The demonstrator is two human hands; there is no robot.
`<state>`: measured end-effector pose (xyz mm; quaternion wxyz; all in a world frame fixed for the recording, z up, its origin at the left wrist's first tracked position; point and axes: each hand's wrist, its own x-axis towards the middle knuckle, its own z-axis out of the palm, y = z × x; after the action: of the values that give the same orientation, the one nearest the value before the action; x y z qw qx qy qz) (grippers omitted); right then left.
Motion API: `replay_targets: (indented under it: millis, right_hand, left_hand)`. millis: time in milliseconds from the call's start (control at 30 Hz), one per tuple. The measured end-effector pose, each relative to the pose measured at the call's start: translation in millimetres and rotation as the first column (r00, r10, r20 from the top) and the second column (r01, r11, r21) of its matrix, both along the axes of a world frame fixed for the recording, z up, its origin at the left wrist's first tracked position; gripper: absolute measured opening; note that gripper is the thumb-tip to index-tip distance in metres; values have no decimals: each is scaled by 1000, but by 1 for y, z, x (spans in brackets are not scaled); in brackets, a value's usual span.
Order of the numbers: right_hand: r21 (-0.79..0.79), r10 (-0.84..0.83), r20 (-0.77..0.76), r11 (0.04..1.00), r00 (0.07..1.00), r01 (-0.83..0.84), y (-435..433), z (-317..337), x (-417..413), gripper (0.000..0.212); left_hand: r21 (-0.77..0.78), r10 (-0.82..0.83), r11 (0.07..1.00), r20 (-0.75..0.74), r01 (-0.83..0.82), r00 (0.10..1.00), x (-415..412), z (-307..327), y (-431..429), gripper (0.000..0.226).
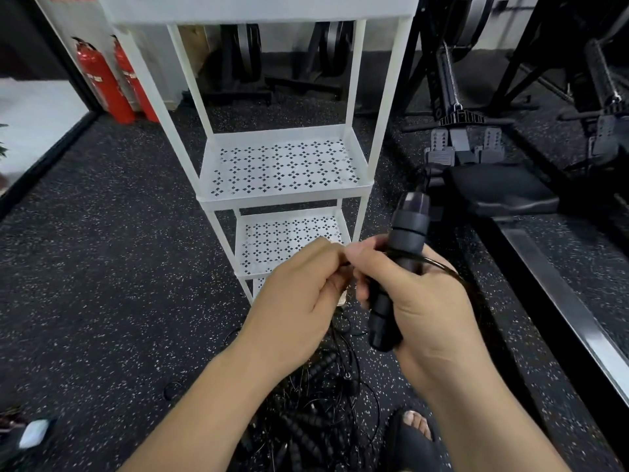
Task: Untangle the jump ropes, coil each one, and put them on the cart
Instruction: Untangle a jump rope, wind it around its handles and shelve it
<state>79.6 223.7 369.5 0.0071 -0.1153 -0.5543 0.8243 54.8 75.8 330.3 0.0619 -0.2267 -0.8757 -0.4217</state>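
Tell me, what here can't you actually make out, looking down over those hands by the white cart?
All from the head view:
- Cart: top shelf cut off by the upper edge.
- Pile of ropes on the floor: both forearms cover part of it, so their number is unclear.
- Left hand: its fingertips hide what they pinch.
- Handle in the right hand: blurred; thin cord fades against the dark floor.

Two red fire extinguishers (112, 80) stand at ten o'clock on the speckled black floor (102, 267). A rowing machine (476, 158) sits at two o'clock, its black seat pad (500, 190) nearest.
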Motion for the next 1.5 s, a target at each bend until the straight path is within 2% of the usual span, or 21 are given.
replay_targets:
  millis: [67, 200, 300, 433, 533, 767, 900, 1000, 1133, 1267, 1333, 1400, 1500]
  right_hand:
    - [11, 8, -13, 1000, 1000, -8, -1, 2, 1, 15]
    - [-69, 15, -37, 997, 999, -18, 3, 9, 2, 17]
    - [-188, -29, -63, 982, 998, 17, 16, 16, 0, 23]
    - [-305, -162, -94, 944, 982, 127, 39, 22, -7, 17]
    - [-323, -194, -80, 933, 978, 158, 44, 22, -9, 17]
    - [-309, -61, -2, 949, 998, 57, 25, 9, -7, 26]
    - [-115, -3, 43, 993, 999, 8, 11, 2, -3, 22]
    - [-33, 37, 50, 999, 998, -35, 7, -1, -2, 14]
    - [-28, 42, 27, 999, 999, -41, 8, -1, -2, 17]
    - [-122, -10, -46, 992, 999, 4, 17, 7, -4, 19]
    - [-211, -64, -63, 976, 996, 50, 25, 10, -7, 21]
    - [-297, -107, -45, 951, 993, 89, 32, 10, -9, 22]
    - [-343, -106, 11, 934, 994, 104, 33, 6, -12, 23]
  left_hand:
    - [22, -9, 1000, 29, 8, 1000, 2, 3, -1, 40]
    - [-23, -42, 999, 189, 47, 981, 2, 0, 2, 14]
    - [-70, -46, 995, 271, 67, 961, 0, -8, 2, 18]
    - [-146, -43, 984, 360, 101, 932, -1, -13, 0, 28]
    - [-131, -34, 988, 319, 80, 947, -2, -12, -2, 27]
    - [-20, -6, 1000, 175, 10, 985, 0, -8, 5, 24]
    - [28, -4, 1000, 96, 1, 995, 2, -5, 5, 21]
    - [38, 6, 999, 62, -8, 998, 1, -6, 2, 18]
    - [-20, -14, 1000, 144, 17, 990, 1, -5, 0, 19]
    - [-156, -27, 985, 267, 71, 963, 0, -10, 2, 20]
    - [-208, -32, 973, 323, 104, 946, -1, -14, 2, 12]
    - [-255, -21, 959, 363, 121, 932, -2, -17, 2, 16]
    - [-247, -2, 964, 361, 97, 932, -3, -17, 3, 23]
